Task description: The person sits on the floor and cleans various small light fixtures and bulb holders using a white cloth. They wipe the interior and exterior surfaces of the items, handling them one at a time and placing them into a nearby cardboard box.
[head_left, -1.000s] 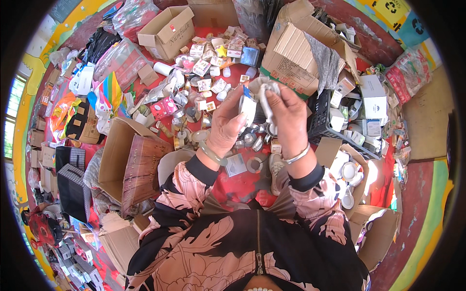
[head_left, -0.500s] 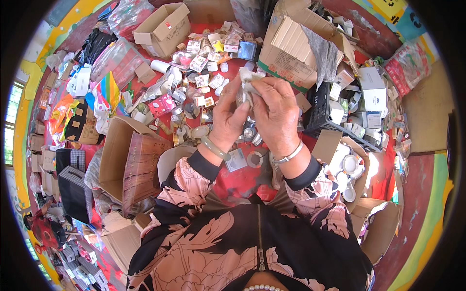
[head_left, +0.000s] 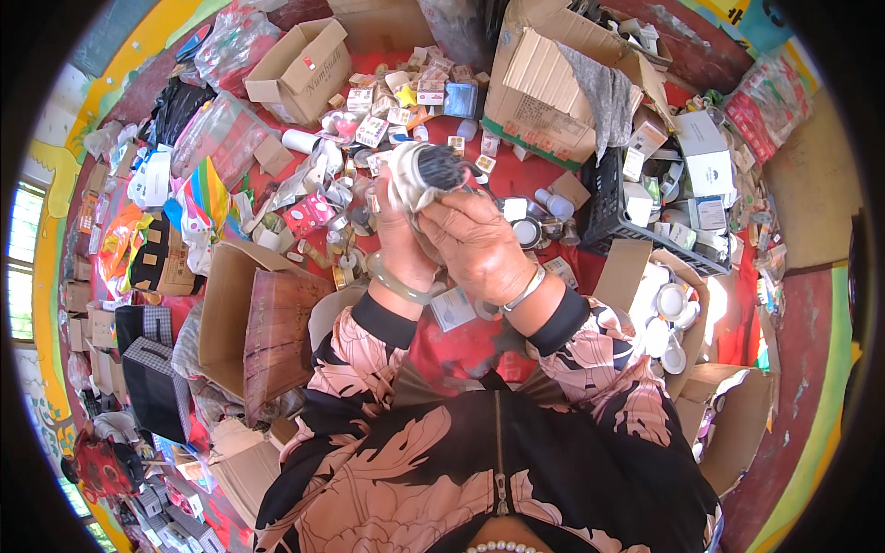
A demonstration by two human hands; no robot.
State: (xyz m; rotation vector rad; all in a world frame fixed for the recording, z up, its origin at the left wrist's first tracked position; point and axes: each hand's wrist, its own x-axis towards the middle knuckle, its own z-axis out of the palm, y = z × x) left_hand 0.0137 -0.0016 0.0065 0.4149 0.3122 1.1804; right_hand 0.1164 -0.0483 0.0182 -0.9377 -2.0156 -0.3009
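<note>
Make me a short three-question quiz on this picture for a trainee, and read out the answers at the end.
1. True or false: the left hand and right hand are close together at the pale cloth.

2. Which wrist wears the silvery bangle?
A. Left
B. Right
C. Neither

3. Fill in the colour: the crate in the right half of the picture, with boxes piled in it, is ____.

Key: 1. True. 2. B. 3. Black.
</note>
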